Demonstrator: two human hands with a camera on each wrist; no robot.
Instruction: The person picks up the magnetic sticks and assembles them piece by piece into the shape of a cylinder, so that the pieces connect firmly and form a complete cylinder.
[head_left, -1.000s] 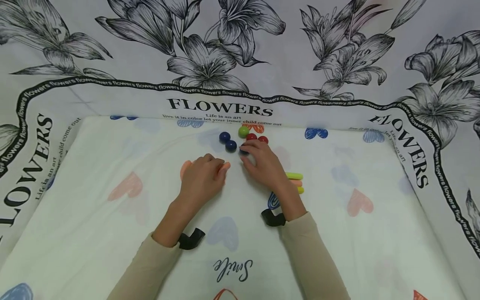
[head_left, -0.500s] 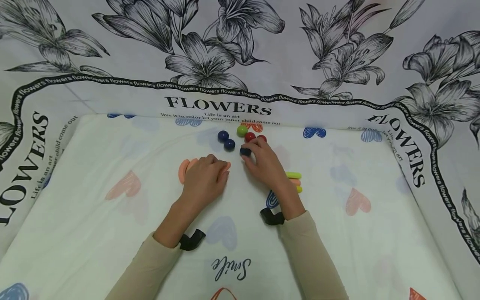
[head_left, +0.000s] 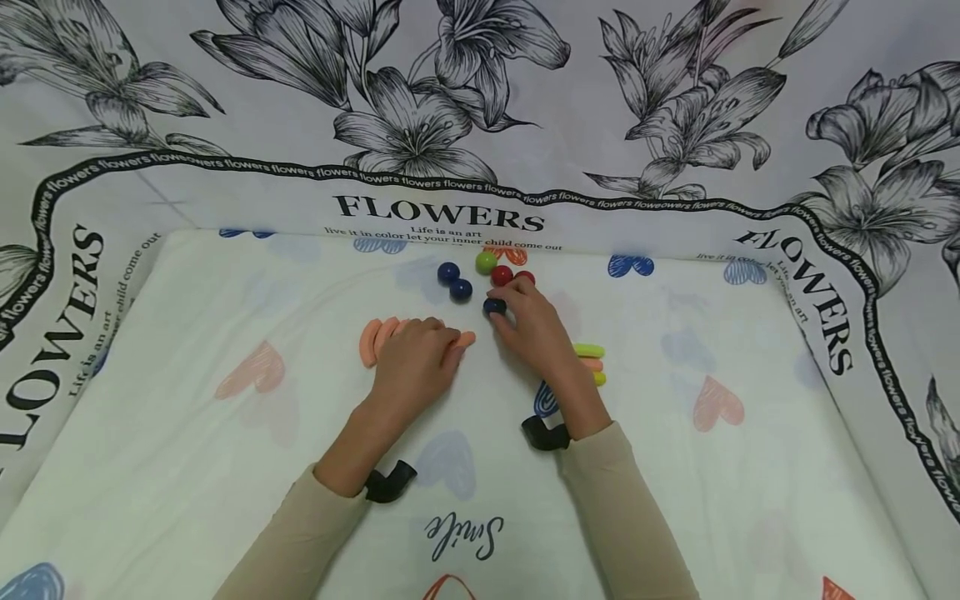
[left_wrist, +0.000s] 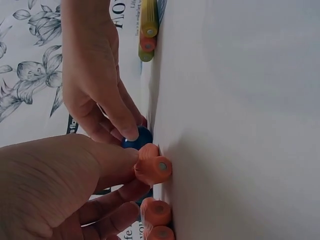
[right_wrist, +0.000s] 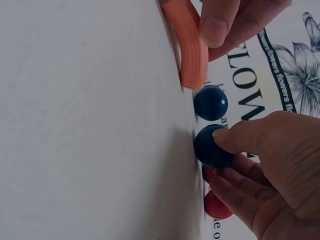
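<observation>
My left hand (head_left: 416, 365) pinches an orange curved stick (head_left: 467, 339) between thumb and fingers. A silvery round inset shows on the end of that stick (left_wrist: 156, 170) in the left wrist view. More orange curved sticks (head_left: 368, 343) lie in a row at the left hand's far side, partly hidden beneath it. Close on the right, my right hand (head_left: 534, 329) holds a dark blue ball (right_wrist: 212, 145) between thumb and fingertips. The orange stick's tip and the held ball are a small gap apart in the head view.
Two loose dark blue balls (head_left: 454, 282) sit beyond the hands. A green ball (head_left: 486, 263) and two red balls (head_left: 501, 276) lie just past the right fingers. Straight sticks, a lime one (head_left: 590, 351) among them, lie beside the right wrist on the white cloth (head_left: 637, 500).
My left hand has shifted slightly right with the orange stick, uncovering more of the orange row. The blue ball in my right hand has come slightly nearer and shows more clearly.
</observation>
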